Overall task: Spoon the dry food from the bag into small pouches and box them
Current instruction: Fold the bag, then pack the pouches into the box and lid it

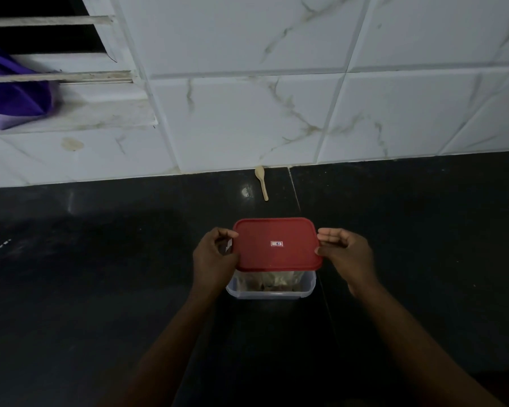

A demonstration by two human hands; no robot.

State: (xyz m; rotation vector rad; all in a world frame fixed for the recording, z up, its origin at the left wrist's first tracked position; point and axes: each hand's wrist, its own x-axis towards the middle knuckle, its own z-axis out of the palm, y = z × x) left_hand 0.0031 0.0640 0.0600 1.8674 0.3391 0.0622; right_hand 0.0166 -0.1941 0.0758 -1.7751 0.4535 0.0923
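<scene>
The left hand [215,257] and right hand [346,254] each pinch a short end of the red rectangular plastic lid [276,245], its long axis spanning between them. It is directly above the clear plastic box [271,290] on the dark worktop [100,289].

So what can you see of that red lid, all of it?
The red lid is a rounded rectangle of what looks like matte plastic, with a raised rim and a small white sticker at its centre. It sits roughly level over the clear box, covering most of the opening. The left hand grips its left edge and the right hand pinches its right edge. Whether it is pressed shut cannot be told.
</scene>
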